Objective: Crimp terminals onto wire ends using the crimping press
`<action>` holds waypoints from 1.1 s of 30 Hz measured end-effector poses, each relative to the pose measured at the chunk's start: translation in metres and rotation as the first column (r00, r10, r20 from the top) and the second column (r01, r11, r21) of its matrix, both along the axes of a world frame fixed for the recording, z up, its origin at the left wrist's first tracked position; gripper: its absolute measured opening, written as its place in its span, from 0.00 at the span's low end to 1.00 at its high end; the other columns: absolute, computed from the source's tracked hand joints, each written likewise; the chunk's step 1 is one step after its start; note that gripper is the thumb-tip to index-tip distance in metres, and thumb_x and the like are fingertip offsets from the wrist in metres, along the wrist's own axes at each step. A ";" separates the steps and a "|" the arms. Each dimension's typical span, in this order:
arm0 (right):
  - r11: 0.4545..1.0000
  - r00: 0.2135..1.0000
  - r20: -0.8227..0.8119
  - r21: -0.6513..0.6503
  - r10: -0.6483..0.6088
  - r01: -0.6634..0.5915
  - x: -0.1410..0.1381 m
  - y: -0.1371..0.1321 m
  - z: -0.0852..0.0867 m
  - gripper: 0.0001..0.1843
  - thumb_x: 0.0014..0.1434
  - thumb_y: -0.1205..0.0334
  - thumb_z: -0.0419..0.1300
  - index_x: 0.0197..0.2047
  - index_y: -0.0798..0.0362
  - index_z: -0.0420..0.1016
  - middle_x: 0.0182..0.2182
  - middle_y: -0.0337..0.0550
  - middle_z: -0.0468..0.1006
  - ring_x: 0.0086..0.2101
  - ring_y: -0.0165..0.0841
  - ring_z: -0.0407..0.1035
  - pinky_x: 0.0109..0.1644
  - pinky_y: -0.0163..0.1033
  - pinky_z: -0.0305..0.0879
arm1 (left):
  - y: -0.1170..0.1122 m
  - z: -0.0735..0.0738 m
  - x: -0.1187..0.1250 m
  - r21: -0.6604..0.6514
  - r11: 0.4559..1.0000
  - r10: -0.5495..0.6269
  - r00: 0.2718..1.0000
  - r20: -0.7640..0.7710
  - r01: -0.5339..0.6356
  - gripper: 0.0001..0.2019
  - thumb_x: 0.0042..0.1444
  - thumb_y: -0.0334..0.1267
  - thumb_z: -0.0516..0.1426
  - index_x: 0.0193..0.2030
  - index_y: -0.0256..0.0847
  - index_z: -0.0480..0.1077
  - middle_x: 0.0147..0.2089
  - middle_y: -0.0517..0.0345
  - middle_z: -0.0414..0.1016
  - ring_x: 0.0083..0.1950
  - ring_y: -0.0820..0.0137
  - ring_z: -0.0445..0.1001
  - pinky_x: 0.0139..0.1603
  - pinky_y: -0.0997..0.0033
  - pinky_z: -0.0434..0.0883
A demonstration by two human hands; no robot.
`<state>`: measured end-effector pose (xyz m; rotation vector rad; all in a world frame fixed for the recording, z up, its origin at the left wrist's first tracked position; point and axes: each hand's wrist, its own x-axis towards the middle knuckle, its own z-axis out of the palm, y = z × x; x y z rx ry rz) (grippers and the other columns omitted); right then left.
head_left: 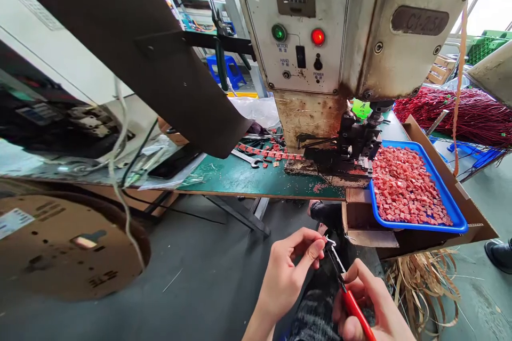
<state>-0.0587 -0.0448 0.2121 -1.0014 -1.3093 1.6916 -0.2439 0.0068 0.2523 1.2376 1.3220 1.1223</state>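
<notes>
Left hand [286, 266] pinched, finger and thumb together, on the upper end of a white piece [339, 262]; right hand [370, 298] closed round a red tool [357, 311], its dark nose by the piece's lower end, contact too fine to tell. Piece is above my lap [316, 306], nearer me than the desk [224, 177]. Step in hand, I judge: close handwork on the piece; next move calls for a steady pinch and light tool control.

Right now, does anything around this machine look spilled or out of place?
Yes: small red pieces lie scattered on the green bench near the wrench, looking spilled, since similar pieces sit heaped in the blue tray.
</notes>
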 end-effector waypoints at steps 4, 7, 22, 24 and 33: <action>1.000 0.999 0.031 0.002 0.011 -0.011 -0.014 0.011 0.000 0.39 0.47 0.22 0.65 0.41 0.48 0.62 0.26 0.38 0.74 0.25 0.30 0.62 0.28 0.35 0.59 | -0.006 0.004 -0.002 0.059 0.998 0.031 0.999 -0.045 -0.029 0.14 0.58 0.48 0.62 0.29 0.39 0.76 0.23 0.61 0.74 0.23 0.75 0.70 0.25 0.78 0.69; 0.998 0.992 0.113 0.027 -0.060 0.058 -0.017 0.012 -0.002 0.38 0.47 0.22 0.64 0.38 0.48 0.60 0.22 0.34 0.71 0.23 0.28 0.57 0.25 0.33 0.53 | -0.009 0.006 -0.004 0.073 0.997 0.041 0.997 -0.068 -0.036 0.14 0.59 0.48 0.61 0.29 0.40 0.76 0.23 0.61 0.74 0.23 0.75 0.69 0.25 0.79 0.68; 0.993 0.985 0.159 0.105 -0.062 0.046 0.007 0.043 0.005 0.19 0.59 0.45 0.68 0.40 0.54 0.76 0.22 0.33 0.67 0.21 0.26 0.58 0.23 0.32 0.56 | -0.009 0.007 0.003 0.003 0.987 -0.162 0.987 -0.018 0.162 0.15 0.59 0.50 0.60 0.30 0.40 0.76 0.24 0.61 0.75 0.25 0.73 0.71 0.28 0.77 0.68; 0.990 0.985 0.159 0.133 -0.073 0.052 -0.001 0.048 0.005 0.18 0.59 0.46 0.68 0.36 0.54 0.75 0.20 0.32 0.65 0.19 0.25 0.56 0.21 0.31 0.52 | -0.009 0.008 0.005 0.024 0.985 -0.166 0.983 -0.078 0.169 0.15 0.60 0.48 0.60 0.29 0.40 0.76 0.24 0.60 0.76 0.26 0.73 0.72 0.29 0.77 0.68; 0.978 0.986 0.013 -0.131 0.166 -0.163 0.005 0.064 0.021 0.23 0.51 0.46 0.74 0.28 0.53 0.69 0.16 0.27 0.62 0.16 0.20 0.50 0.18 0.28 0.47 | -0.008 0.008 0.003 0.064 0.981 -0.163 0.959 -0.230 0.182 0.12 0.60 0.44 0.59 0.28 0.41 0.76 0.25 0.58 0.78 0.27 0.71 0.74 0.31 0.76 0.69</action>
